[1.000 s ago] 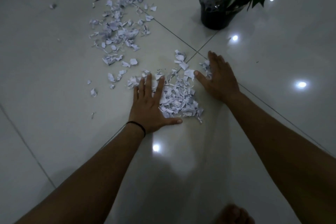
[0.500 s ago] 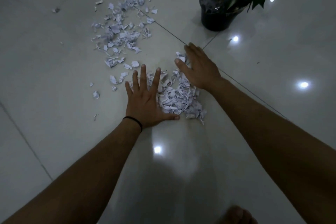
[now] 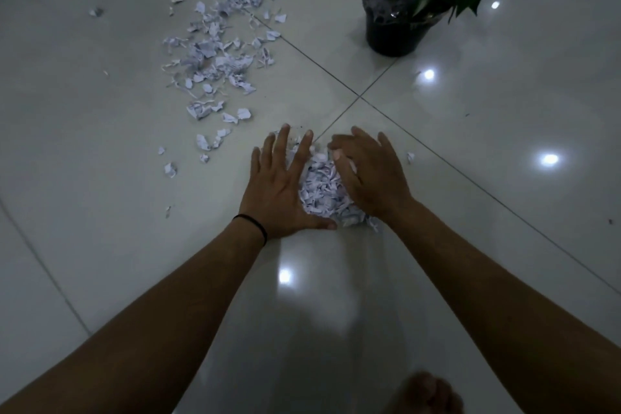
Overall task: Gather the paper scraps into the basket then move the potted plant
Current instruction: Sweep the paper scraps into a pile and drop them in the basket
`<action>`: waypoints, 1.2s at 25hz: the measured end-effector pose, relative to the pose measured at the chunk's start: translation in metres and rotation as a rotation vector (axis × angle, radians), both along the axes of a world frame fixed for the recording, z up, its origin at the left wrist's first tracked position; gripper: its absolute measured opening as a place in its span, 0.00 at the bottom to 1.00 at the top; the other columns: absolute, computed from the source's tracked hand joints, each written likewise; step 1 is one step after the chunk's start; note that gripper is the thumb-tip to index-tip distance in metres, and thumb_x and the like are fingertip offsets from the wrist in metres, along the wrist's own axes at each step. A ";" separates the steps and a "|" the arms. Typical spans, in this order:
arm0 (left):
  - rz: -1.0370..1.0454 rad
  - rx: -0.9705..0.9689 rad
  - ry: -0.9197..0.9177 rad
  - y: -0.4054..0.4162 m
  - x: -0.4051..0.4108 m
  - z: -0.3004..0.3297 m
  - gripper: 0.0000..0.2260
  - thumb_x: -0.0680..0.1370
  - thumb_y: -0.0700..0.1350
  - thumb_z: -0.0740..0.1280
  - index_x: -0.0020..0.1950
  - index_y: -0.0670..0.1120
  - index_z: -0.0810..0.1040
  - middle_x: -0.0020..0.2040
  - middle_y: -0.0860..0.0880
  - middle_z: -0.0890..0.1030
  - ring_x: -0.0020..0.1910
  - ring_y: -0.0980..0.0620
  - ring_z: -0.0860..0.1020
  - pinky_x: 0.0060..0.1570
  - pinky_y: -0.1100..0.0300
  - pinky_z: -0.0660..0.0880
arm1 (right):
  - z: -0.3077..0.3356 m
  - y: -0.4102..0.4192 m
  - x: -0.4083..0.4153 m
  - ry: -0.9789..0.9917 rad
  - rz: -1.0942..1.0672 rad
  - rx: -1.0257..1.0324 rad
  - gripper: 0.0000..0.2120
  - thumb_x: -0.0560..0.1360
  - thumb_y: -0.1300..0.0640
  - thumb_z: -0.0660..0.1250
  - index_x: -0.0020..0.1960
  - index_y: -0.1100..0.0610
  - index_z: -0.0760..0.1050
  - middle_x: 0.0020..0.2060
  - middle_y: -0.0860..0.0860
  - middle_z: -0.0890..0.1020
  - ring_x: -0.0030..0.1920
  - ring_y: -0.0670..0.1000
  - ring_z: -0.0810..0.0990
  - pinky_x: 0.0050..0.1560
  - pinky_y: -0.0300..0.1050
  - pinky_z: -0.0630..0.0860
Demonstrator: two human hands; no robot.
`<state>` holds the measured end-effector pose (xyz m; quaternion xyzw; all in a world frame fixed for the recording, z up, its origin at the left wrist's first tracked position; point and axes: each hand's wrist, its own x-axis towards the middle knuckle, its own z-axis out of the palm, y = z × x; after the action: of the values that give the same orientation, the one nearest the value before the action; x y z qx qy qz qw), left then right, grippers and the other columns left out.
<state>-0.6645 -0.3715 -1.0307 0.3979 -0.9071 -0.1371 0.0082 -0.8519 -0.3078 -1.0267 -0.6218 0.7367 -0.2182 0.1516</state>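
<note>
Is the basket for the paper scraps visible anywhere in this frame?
No: only the glossy pale tiled floor, white torn paper scraps, dark-potted green leafy plant and both hands show.

The potted plant [image 3: 400,27] runs off the top edge, its leaves cut away and draped over much of the dark pot. Part of the pile of scraps [image 3: 322,190] sits hidden beneath the left hand [image 3: 279,191] and right hand [image 3: 373,178]. Down at the bottom edge a foot [image 3: 425,393] shows, blurred and cropped. Both forearms leave the picture.
</note>
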 end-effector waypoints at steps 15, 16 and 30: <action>-0.081 -0.079 0.136 0.012 0.016 -0.007 0.45 0.69 0.74 0.62 0.78 0.49 0.59 0.73 0.42 0.65 0.72 0.40 0.63 0.71 0.42 0.61 | -0.010 0.035 -0.021 -0.177 0.025 0.063 0.50 0.68 0.27 0.63 0.81 0.49 0.49 0.80 0.50 0.57 0.80 0.52 0.53 0.76 0.53 0.61; -0.051 -0.075 0.111 0.012 0.018 -0.007 0.48 0.68 0.76 0.62 0.79 0.50 0.56 0.76 0.42 0.61 0.75 0.39 0.59 0.73 0.40 0.58 | -0.007 0.030 -0.026 -0.127 0.068 0.089 0.54 0.66 0.25 0.64 0.81 0.48 0.47 0.81 0.50 0.54 0.81 0.52 0.51 0.76 0.55 0.60; -0.175 -0.087 0.160 0.006 0.011 -0.024 0.37 0.76 0.66 0.61 0.77 0.43 0.62 0.71 0.41 0.69 0.72 0.42 0.65 0.73 0.46 0.59 | -0.042 0.030 -0.006 0.140 0.294 -0.038 0.50 0.70 0.26 0.62 0.79 0.59 0.60 0.75 0.58 0.67 0.78 0.59 0.61 0.76 0.61 0.57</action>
<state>-0.6531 -0.3654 -1.0548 0.3043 -0.9398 -0.1292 0.0859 -0.8575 -0.2781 -1.0688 -0.7392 0.6424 -0.1640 0.1183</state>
